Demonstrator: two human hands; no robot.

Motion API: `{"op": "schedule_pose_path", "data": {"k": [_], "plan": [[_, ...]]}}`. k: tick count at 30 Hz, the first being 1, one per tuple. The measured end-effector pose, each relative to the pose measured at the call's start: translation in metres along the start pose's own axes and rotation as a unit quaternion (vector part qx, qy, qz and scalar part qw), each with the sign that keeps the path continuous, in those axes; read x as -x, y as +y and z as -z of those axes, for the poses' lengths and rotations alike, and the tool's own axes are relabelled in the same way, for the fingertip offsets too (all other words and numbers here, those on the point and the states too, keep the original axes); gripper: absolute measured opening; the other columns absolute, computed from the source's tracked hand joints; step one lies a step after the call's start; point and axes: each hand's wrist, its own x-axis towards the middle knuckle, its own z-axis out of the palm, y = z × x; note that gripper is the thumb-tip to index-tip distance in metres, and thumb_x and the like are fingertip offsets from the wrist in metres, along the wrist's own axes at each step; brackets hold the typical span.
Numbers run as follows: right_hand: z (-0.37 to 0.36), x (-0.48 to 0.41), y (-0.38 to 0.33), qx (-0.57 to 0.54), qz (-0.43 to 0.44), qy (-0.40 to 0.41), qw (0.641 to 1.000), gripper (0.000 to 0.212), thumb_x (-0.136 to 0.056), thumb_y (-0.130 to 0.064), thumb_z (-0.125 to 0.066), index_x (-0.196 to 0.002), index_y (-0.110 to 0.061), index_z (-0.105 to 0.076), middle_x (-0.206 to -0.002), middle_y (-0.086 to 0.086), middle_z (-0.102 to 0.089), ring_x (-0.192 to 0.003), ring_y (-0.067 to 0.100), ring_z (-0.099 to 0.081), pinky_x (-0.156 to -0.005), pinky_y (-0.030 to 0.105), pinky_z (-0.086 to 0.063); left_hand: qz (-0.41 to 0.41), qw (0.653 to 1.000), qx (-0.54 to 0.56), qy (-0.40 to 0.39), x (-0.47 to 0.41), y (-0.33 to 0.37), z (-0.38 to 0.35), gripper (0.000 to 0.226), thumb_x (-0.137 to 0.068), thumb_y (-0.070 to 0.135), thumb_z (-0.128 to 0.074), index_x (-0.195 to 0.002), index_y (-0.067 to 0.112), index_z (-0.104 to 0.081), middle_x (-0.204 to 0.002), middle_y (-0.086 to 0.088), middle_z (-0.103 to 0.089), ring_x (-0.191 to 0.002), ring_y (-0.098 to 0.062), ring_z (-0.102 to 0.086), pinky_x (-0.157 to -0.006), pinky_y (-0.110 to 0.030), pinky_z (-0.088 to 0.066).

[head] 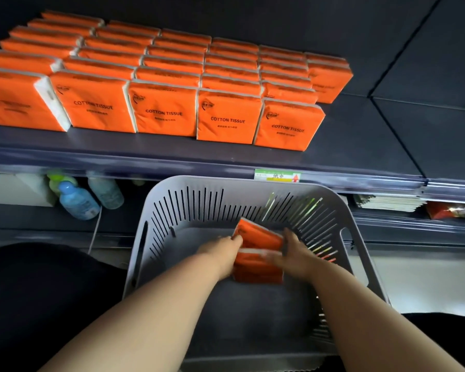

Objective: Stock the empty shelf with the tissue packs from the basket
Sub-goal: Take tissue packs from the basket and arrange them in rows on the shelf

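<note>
The left hand [220, 253] grips the left edge of a few orange packs [258, 251] low in the grey basket [199, 183], at centre frame. The right hand [293, 253] clasps their right edge, its fingers blurred. Rows of packs [161, 111] fill the shelf's [360, 146] upper-left stretch; bare space lies to their right. These packs look light, soft and slick-wrapped, so they are best squeezed together from both ends.

Dark back panel [279, 17]; lower tier [16, 214] w/ blue bottles [78, 200] left, stacked booklets [387, 202] right; pale floor [414, 280].
</note>
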Motion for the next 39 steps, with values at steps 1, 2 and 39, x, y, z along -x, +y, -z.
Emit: {"op": "schedule_pose_path", "data": {"k": [1,2,39], "plan": [[0.001,-0.003,0.000,-0.031,0.004,0.034,0.999,0.094,-0.080,-0.059,-0.059,-0.149,-0.015,-0.013,-0.148,0.012,-0.035,-0.134,0.028,-0.038,-0.109,0.038,-0.034,0.004,1.000,0.001,-0.001,-0.001,-0.002,0.000,0.047,-0.082,0.021,-0.062,-0.124,0.016,-0.040,-0.125,-0.011,-0.051,-0.116,-0.032,-0.051,-0.096,-0.041,-0.044],[0.002,-0.006,-0.001,-0.034,0.007,0.065,0.997,0.082,-0.085,-0.058,-0.052,-0.147,-0.013,-0.021,-0.147,0.012,-0.039,-0.133,0.028,-0.040,-0.108,0.036,-0.034,0.011,1.000,-0.003,-0.003,-0.001,-0.004,0.000,0.046,-0.081,0.020,-0.063,-0.122,0.017,-0.041,-0.123,-0.011,-0.052,-0.113,-0.032,-0.053,-0.094,-0.041,-0.045],[0.087,0.104,-0.041,0.011,0.222,0.286,0.932,0.043,-0.083,-0.018,-0.065,-0.125,-0.019,-0.054,-0.120,0.005,-0.056,-0.108,0.025,-0.054,-0.085,0.025,-0.038,-0.068,0.933,0.110,0.335,0.121,0.024,0.085,0.045,-0.077,0.028,-0.071,-0.119,0.033,-0.053,-0.117,0.014,-0.049,-0.104,-0.012,-0.050,-0.085,-0.025,-0.038]]}}
